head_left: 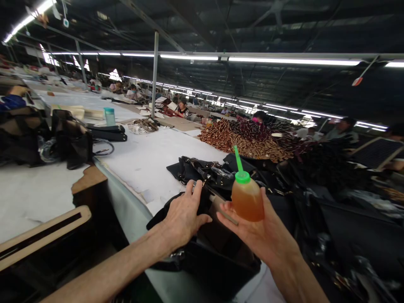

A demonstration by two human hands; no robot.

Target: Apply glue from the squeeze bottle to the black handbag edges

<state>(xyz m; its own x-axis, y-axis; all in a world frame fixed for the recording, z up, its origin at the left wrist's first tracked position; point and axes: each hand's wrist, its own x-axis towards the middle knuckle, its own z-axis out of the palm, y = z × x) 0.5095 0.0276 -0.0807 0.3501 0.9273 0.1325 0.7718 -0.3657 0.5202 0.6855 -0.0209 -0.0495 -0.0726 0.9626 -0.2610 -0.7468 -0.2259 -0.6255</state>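
Note:
My right hand [265,240] holds a squeeze bottle [248,200] from below and behind. The bottle is translucent, with amber liquid inside, a bright green cap and a long green nozzle pointing up. My left hand [184,216] reaches over the edge of a black bag [217,265], fingers stretched forward and thumb apart; any contact with the bag is hard to make out. The bag's mouth gapes below both hands, showing a brown inside. Just beyond my left hand lie more black bags [202,170] with metal fittings and clear plastic wrap.
A white-covered table [151,155] runs ahead. Black bags [71,136] and a teal-lidded cup [109,117] stand at left. A large heap of brown and maroon strips [240,136] lies beyond the bottle. Black pieces [356,214] crowd the right; people sit farther back.

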